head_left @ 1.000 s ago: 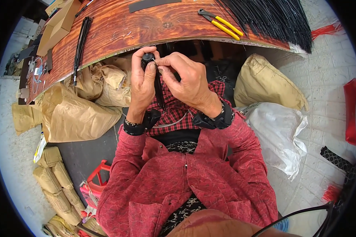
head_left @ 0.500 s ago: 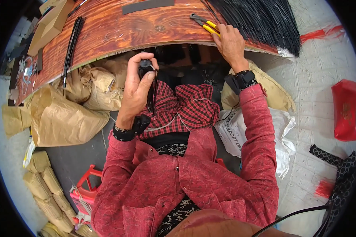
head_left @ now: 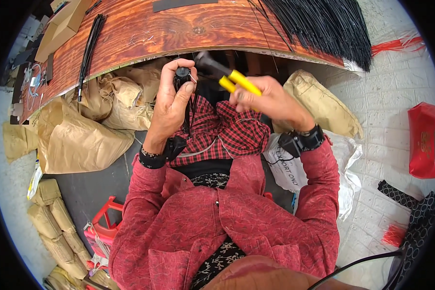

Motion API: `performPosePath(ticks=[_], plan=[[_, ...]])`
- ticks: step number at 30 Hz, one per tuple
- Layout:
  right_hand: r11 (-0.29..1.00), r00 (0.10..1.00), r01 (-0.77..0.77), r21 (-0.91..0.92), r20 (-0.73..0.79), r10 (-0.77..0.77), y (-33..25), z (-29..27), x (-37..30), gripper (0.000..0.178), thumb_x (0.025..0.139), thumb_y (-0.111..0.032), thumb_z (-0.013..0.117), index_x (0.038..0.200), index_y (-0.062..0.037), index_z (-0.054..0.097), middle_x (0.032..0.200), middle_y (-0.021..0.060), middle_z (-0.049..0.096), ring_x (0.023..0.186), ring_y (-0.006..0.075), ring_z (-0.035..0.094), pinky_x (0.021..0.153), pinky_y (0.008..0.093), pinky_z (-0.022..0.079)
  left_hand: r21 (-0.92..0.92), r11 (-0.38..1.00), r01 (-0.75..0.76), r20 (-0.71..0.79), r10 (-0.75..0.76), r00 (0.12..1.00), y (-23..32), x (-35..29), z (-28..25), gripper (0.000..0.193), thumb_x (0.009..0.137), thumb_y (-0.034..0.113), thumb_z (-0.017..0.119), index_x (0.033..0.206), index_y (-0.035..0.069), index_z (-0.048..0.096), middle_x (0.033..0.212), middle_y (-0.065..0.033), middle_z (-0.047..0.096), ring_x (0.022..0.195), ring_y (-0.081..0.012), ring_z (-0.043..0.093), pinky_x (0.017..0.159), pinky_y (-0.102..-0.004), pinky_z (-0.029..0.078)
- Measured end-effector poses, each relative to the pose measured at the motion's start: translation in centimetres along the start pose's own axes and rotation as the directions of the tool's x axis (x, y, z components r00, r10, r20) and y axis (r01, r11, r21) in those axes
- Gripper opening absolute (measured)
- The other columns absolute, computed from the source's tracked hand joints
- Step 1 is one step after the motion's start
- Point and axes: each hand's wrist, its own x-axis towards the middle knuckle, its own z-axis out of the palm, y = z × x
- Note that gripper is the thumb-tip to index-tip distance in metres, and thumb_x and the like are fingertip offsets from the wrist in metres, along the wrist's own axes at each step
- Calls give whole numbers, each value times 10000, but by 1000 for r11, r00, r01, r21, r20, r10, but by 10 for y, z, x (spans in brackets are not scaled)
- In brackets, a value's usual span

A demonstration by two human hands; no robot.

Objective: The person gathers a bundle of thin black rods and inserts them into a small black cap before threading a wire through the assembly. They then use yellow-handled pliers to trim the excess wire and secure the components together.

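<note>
My left hand (head_left: 166, 108) is wrapped round a bundle of black strands (head_left: 182, 72), held upright over my lap. A round black top shows between thumb and forefinger, and thin dark strands hang below. A short pale strip sticks out beside the thumb. My right hand (head_left: 273, 99) grips a pair of pliers (head_left: 246, 83) by the yellow handles. Their dark head, blurred by motion, points toward the bundle, close to its right but apart from it. Whether the jaws are parted I cannot tell.
A reddish wooden table (head_left: 179, 34) curves across the front. On it lie a thick sheaf of black strands (head_left: 319, 29), a thinner black bundle (head_left: 89, 53) and a cardboard box (head_left: 63, 29). Brown paper sacks (head_left: 82, 140) stand at left; a white bag (head_left: 287, 169) is at right.
My right hand has lifted the pliers off the table and brought them down and left, near the bundle. My left hand still holds the bundle, slightly shifted.
</note>
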Motion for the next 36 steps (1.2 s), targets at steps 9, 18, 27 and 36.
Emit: performPosePath(ticks=[9, 18, 27, 36], plan=[[949, 978, 210, -234, 67, -200, 0, 8, -16, 309, 966, -264, 601, 1026, 38, 632, 967, 66, 633, 816, 126, 611, 738, 256, 498, 80, 996, -27, -21, 29, 999, 3, -4, 5, 303, 986, 50, 497, 1281, 61, 427, 1056, -5, 474, 906, -78, 433, 843, -210, 386], [880, 966, 257, -399, 118, -228, -10, 8, -20, 235, 943, -162, 594, 1044, 49, 621, 984, 98, 631, 872, 186, 624, 784, 306, 507, 77, 997, -21, -21, 23, 1000, 8, -3, 7, 287, 991, 51, 488, 1273, 61, 432, 1090, -4, 470, 922, -75, 438, 842, -212, 394], [697, 931, 323, -640, 83, -355, -16, 10, -19, 198, 899, -99, 635, 1044, 36, 631, 959, 107, 640, 867, 232, 648, 778, 325, 516, 65, 996, -54, -12, 55, 998, 3, 1, 6, 289, 977, 58, 507, 1257, 44, 436, 1109, -46, 519, 996, -112, 485, 916, -254, 402], [747, 937, 324, -580, 88, -338, -10, 12, -12, 164, 890, -109, 656, 982, 26, 639, 883, 112, 632, 807, 253, 639, 725, 341, 503, 40, 999, -33, -26, 34, 999, -3, 1, 1, 334, 988, 128, 555, 1286, 43, 428, 1148, -71, 548, 1029, -122, 511, 922, -254, 416]])
